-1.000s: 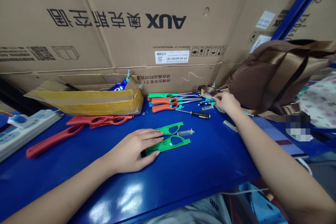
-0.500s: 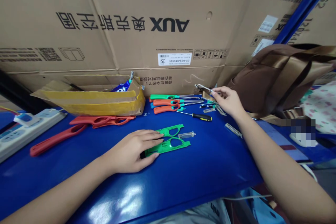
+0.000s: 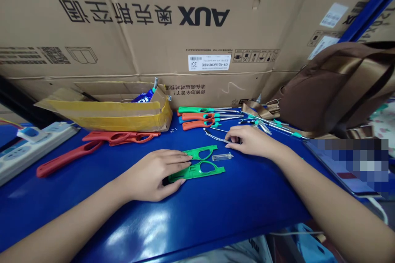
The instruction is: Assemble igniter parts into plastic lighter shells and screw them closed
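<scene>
Two green plastic lighter handle halves (image 3: 202, 168) lie side by side on the blue table, inner sides up. My left hand (image 3: 157, 174) rests over their left ends, fingers on top and thumb along the lower half's near edge, holding them down. Just above and to the right, my right hand (image 3: 249, 141) is closed in a pinch on a thin, pale, wire-like piece (image 3: 212, 134) that points left. Its exact kind is unclear. A clear plastic fuel tank (image 3: 221, 157) lies beside the green halves, below my right fingertips.
Several long-nosed lighters (image 3: 197, 117) lie at the back, near metal rods (image 3: 282, 126) with teal ends. Red handle shells (image 3: 70, 158) and a power strip (image 3: 33, 152) are on the left. A taped carton (image 3: 105, 117), a brown bag (image 3: 327, 90) and a tablet (image 3: 339, 168) surround the work area.
My right hand has come left and nearer, bringing the thin piece from the back pile toward the green halves. My left hand stays on the halves. The view has shifted slightly.
</scene>
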A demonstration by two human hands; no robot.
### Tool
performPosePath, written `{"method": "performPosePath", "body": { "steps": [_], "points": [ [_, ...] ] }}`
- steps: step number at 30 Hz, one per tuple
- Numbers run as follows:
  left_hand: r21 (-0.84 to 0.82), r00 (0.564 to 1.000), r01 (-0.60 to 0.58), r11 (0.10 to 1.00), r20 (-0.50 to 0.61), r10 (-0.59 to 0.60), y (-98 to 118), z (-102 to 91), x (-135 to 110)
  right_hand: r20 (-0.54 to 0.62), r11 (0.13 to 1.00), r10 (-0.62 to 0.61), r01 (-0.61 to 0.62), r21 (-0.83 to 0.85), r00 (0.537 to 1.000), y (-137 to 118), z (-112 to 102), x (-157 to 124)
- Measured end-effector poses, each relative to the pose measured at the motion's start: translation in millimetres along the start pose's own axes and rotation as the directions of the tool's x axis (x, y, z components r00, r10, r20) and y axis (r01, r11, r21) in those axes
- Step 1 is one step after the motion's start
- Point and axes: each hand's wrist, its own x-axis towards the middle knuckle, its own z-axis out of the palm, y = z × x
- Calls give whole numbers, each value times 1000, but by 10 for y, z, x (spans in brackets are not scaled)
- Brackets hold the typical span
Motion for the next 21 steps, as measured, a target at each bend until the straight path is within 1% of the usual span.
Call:
{"method": "performPosePath", "body": {
  "steps": [3, 4, 6, 7, 9, 11, 13, 15, 17, 18, 19, 21],
  "points": [
    [17, 1000, 21, 1000, -6, -21, 5, 21, -6, -65, 999, -39, 40, 18, 997, -45, -76, -41],
    [23, 999, 30, 999, -11, -30, 7, 29, -8, -65, 996, -67, 70, 49, 996, -75, -105, -58],
    [37, 999, 39, 999, -29, -38, 15, 41, -7, 15, 986, -125, 122, 110, 992, -143, -148, -89],
    [43, 998, 40, 998, -44, -38, 21, 46, -4, 69, 984, -143, 134, 116, 987, -176, -158, -100],
    [50, 996, 43, 998, -81, -38, 35, 53, 6, 160, 987, -142, 129, 92, 977, -225, -152, -111],
    [43, 991, 51, 998, -130, -45, 51, 62, 20, 200, 992, -121, 111, 63, 972, -250, -126, -110],
    [21, 981, 65, 998, -185, -60, 71, 79, 37, 196, 992, -118, 109, 57, 974, -263, -98, -103],
    [-28, 967, 87, 996, -237, -91, 103, 104, 57, 144, 989, -143, 136, 59, 979, -288, -72, -95],
    [-121, 945, 124, 985, -288, -154, 153, 136, 85, 46, 979, -194, 190, 73, 980, -342, -41, -90],
    [-186, 927, 153, 971, -313, -206, 187, 152, 101, -16, 970, -229, 230, 83, 973, -382, -19, -89],
    [-259, 905, 186, 948, -331, -267, 224, 167, 119, -78, 957, -270, 277, 90, 960, -429, 7, -89],
    [-408, 855, 261, 875, -322, -406, 302, 189, 151, -173, 924, -359, 375, 70, 917, -534, 70, -92]
  ]
}}
